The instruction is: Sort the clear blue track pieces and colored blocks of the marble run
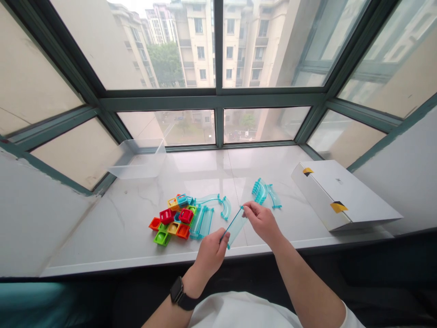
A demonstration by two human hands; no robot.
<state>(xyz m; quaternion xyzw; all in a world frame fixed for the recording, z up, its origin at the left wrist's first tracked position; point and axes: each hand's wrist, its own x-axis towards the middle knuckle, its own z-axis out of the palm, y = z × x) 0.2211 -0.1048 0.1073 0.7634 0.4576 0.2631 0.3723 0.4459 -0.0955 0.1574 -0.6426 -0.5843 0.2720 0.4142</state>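
Note:
Both of my hands hold one straight, clear teal track piece (235,226) above the front edge of a white marble window sill (136,228). My left hand (211,255), with a black watch on its wrist, pinches the near end. My right hand (261,221) pinches the far end. Left of the hands lies a pile of coloured square blocks (172,219) in red, orange, yellow and green. Two straight teal tracks (202,222) and a curved teal track (218,202) lie beside the pile. More curved teal tracks (264,192) are stacked just beyond my right hand.
A clear plastic bin (139,159) stands at the back left of the sill. A flat white cardboard box (341,193) with yellow tape lies at the right. Green-framed windows (218,98) close the sill on three sides.

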